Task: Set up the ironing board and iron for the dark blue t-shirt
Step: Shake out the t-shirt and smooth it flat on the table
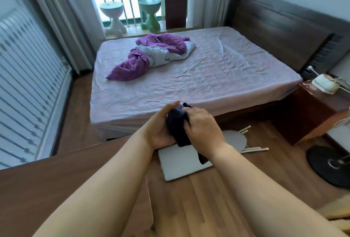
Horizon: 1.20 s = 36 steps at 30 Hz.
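A bunched dark blue t-shirt (177, 125) is held in front of me, above the floor near the foot of the bed. My left hand (159, 128) cups it from the left and my right hand (203, 125) grips it from the right. Below my hands a grey ironing board (181, 163) lies flat on the wooden floor, its pale legs (253, 149) sticking out to the right. A white iron (324, 84) sits on the reddish bedside cabinet (310, 111) at the right edge.
A bed (208, 77) with a pink sheet carries crumpled purple and white laundry (151, 56). A brown table surface (47, 180) fills the lower left. A black round stand base (331, 166) sits on the floor at the right. Two stools (113, 17) stand by the window.
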Tool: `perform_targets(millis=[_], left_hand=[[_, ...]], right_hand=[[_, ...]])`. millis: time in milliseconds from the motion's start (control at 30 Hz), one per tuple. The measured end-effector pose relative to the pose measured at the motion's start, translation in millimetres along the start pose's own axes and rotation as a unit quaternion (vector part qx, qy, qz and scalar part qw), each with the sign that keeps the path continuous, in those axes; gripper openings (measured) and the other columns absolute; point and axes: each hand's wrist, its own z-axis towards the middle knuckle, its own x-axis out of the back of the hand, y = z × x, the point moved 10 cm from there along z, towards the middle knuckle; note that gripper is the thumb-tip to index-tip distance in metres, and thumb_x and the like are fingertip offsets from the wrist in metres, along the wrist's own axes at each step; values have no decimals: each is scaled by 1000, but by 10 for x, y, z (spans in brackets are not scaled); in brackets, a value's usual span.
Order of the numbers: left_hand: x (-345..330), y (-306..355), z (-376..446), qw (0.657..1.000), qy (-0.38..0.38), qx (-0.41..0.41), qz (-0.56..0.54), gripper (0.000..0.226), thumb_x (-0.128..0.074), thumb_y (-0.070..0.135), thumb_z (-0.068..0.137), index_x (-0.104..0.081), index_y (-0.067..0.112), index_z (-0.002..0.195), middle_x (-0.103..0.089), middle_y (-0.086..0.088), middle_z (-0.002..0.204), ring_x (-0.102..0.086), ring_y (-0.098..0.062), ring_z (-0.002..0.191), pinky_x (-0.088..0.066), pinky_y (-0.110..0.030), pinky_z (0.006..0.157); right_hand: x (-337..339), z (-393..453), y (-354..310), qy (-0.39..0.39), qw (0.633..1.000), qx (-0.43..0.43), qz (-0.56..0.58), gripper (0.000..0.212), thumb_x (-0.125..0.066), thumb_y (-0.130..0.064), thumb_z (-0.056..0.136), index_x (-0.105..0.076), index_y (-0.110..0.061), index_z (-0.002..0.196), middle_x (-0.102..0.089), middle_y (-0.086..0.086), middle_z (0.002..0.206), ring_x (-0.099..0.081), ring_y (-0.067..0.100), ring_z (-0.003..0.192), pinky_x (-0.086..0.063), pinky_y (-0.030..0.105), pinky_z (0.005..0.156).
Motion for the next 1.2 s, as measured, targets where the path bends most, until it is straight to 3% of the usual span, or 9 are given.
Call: perform_targets(millis=[133,300,400,500,633,733,967,1133,1200], left_hand=[[543,-6,-520,998,58,-21,34,73,-69,49,84,-53,9,142,-55,-16,129,-53,-30,120,-35,-44,115],[1016,-1,-1072,992,109,-56,13,68,-61,60,87,-63,12,135,-63,-15,133,-58,-30,127,-44,-44,109],[1245,13,-1364,990,121,-73,4,69,-57,61,89,-61,11,136,-62,-17,136,-57,-32,129,-40,-49,113],[1455,-38,-1621,985,141,-94,13,59,-67,48,89,-61,11,136,-58,-17,140,-56,-32,129,-38,-51,113],[1723,-143,-1920,972,197,-105,78,52,-69,33,90,-56,16,138,-60,-16,134,-56,-34,129,-40,-53,110],[1871,-199,-2144,951,273,-126,77,44,-68,36,89,-63,23,131,-68,-12,128,-62,-30,122,-40,-54,112],[1851,-217,-2570,923,327,-142,144,38,-63,43,92,-63,30,127,-75,0,113,-72,-16,103,-54,-34,91],[1975,-129,-2742,913,342,-168,143,24,-57,39,97,-68,24,114,-76,4,95,-73,-1,75,-55,-17,63],[2061,-87,-2812,906,357,-170,150,30,-59,43,96,-69,22,115,-77,0,102,-74,-5,81,-57,-20,71]], right_hand=[[-371,-49,-579,-19,1000,6,20,36,-35,-30,94,-61,-11,108,-63,12,99,-55,32,92,-46,45,85],[-707,-97,-1092,-37,994,-10,101,16,-42,-18,99,-54,-15,89,-61,10,93,-52,30,92,-39,37,78],[-866,-84,-1345,-61,984,-6,166,25,-40,-26,98,-62,-13,98,-67,8,98,-59,28,96,-46,39,83],[-1052,-101,-1531,-104,971,-10,213,26,-42,-30,98,-62,-17,108,-69,6,103,-62,25,97,-48,40,85],[-1211,-122,-1739,-140,948,-12,286,24,-44,-31,101,-66,-23,105,-69,-3,96,-62,15,89,-44,29,73],[-1306,-109,-1898,-167,932,-1,321,22,-46,-31,101,-67,-26,99,-69,-7,91,-62,11,88,-41,27,71],[-1529,-231,-2315,-210,909,16,359,23,-49,-33,98,-70,-26,93,-72,-6,86,-66,13,86,-50,34,74],[-1567,-252,-2526,-216,898,-15,384,25,-50,-29,101,-70,-21,88,-68,-10,75,-63,7,72,-43,10,63],[-1653,-251,-2620,-223,882,-33,414,25,-50,-28,100,-71,-20,86,-71,-4,78,-67,14,78,-52,26,73]])
